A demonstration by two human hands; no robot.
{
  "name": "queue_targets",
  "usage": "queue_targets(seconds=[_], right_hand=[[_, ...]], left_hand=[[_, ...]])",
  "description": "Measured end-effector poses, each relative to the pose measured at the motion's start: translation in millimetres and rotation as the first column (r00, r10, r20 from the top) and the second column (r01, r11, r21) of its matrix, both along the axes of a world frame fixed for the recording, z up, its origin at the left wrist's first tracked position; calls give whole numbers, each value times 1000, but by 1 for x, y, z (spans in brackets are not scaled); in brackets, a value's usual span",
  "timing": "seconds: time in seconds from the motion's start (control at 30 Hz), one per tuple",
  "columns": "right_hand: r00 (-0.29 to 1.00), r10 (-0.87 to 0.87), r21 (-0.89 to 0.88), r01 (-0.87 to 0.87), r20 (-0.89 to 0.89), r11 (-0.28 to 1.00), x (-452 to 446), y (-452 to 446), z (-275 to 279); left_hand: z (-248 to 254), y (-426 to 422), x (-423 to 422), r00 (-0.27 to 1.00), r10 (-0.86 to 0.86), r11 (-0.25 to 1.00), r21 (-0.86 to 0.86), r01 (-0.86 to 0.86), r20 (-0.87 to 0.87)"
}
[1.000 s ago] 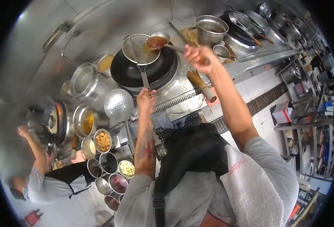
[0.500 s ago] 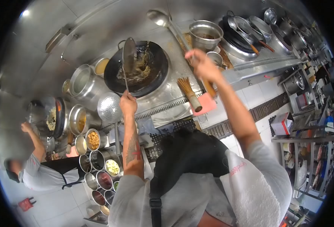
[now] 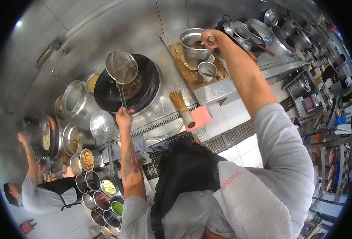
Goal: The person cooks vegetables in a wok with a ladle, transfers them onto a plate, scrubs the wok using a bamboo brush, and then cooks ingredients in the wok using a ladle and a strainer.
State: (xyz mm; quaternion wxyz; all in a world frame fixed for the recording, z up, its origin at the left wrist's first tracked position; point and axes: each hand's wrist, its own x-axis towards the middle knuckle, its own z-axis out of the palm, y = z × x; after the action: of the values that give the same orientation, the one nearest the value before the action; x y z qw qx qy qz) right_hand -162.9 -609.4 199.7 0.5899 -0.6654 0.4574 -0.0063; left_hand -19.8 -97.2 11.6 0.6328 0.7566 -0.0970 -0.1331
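Note:
My left hand (image 3: pixel 124 118) grips the handle of a round mesh strainer (image 3: pixel 122 67). The strainer hangs over the back left of a black wok (image 3: pixel 149 81), hiding part of its inside; brownish wet residue shows in the wok. Over at the steel pot (image 3: pixel 188 53), my right hand (image 3: pixel 210 40) is closed around the ladle's handle (image 3: pixel 211 38), whose end points up at me. The ladle's bowl is down in the pot, mostly hidden. A bamboo brush (image 3: pixel 182 108) rests on the stove's front edge, partly over a pink cloth (image 3: pixel 201 118).
A perforated skimmer (image 3: pixel 103 126) lies left of the wok, near steel pots (image 3: pixel 74 97). Several ingredient tins (image 3: pixel 87 159) stand at lower left. A co-worker (image 3: pixel 44 195) works at another wok there. A small steel cup (image 3: pixel 207 71) sits before the pot.
My right hand has moved from above the stove to the pot, lowering the raised ladle into it. The strainer has turned from edge-on to face me. My view has shifted somewhat.

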Motion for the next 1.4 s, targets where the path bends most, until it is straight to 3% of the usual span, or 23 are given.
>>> queue_targets(seconds=[0.03,0.07,0.1,0.17,0.2,0.27,0.33,0.4,0.43,0.47,0.57,0.6,0.73,0.9,1.0,1.07,1.13,1.2,1.23,1.27,1.3,1.33,1.4], right_hand=[[987,-112,331,68,117,941,8,-28,-17],[950,-253,629,83,184,773,8,-47,-27],[950,-248,626,79,187,776,5,-48,-26],[790,-600,922,127,129,365,-3,-36,-17],[790,-598,920,127,132,370,-6,-40,-17],[611,-792,998,64,-18,27,-19,-48,-27],[560,-828,999,45,-18,8,-31,-47,-35],[524,-828,980,-126,197,153,-42,-36,-41],[528,-847,997,-74,67,32,-44,-32,-34],[520,-851,997,-70,71,40,-48,-30,-25],[512,-776,926,-130,368,354,-47,5,4],[578,-723,913,-106,379,394,-47,26,25],[559,-586,751,-104,586,652,-37,106,74],[571,-533,767,-320,625,556,-20,193,78],[530,-645,827,-450,550,336,5,236,39],[568,-649,846,-474,507,246,31,253,-4],[686,-484,839,-424,543,340,50,277,-36],[818,-70,506,-283,570,815,50,302,-47],[845,175,161,-291,505,943,41,310,-51],[842,180,164,-300,508,940,30,306,-50],[864,319,-167,-275,391,947,8,296,-40],[883,411,-485,-263,228,834,-13,283,-33],[920,344,-672,-136,187,728,-47,238,-25]], left_hand=[[-2,0,3,996,-39,999,-40,36,-74],[1,2,0,997,-36,999,-41,33,-74],[8,3,-4,989,-54,995,-95,41,-140],[21,8,-8,977,-73,987,-157,41,-200],[25,12,-10,971,-90,980,-193,46,-223],[28,20,-7,962,-115,972,-227,57,-250],[26,30,-3,950,-154,961,-265,80,-271],[25,39,-2,942,-155,960,-269,73,-297],[26,39,-1,940,-144,958,-280,54,-310],[25,38,0,937,-155,956,-287,62,-313],[6,45,7,913,-207,924,-376,65,-351],[1,43,10,898,-244,909,-410,79,-367],[-1,37,12,866,-300,877,-472,85,-401],[52,40,-3,841,-317,886,-454,97,-439],[71,44,-11,841,-319,894,-433,114,-437],[76,45,-18,844,-273,901,-430,57,-461],[74,47,-15,863,-233,925,-376,54,-448],[68,49,-7,876,-191,946,-323,43,-443],[67,50,-1,875,-179,952,-304,38,-449],[66,50,6,874,-170,957,-289,35,-456],[66,52,6,891,-148,957,-290,20,-429],[63,56,6,889,-141,957,-291,10,-435],[57,56,11,911,-105,963,-270,-7,-398]])
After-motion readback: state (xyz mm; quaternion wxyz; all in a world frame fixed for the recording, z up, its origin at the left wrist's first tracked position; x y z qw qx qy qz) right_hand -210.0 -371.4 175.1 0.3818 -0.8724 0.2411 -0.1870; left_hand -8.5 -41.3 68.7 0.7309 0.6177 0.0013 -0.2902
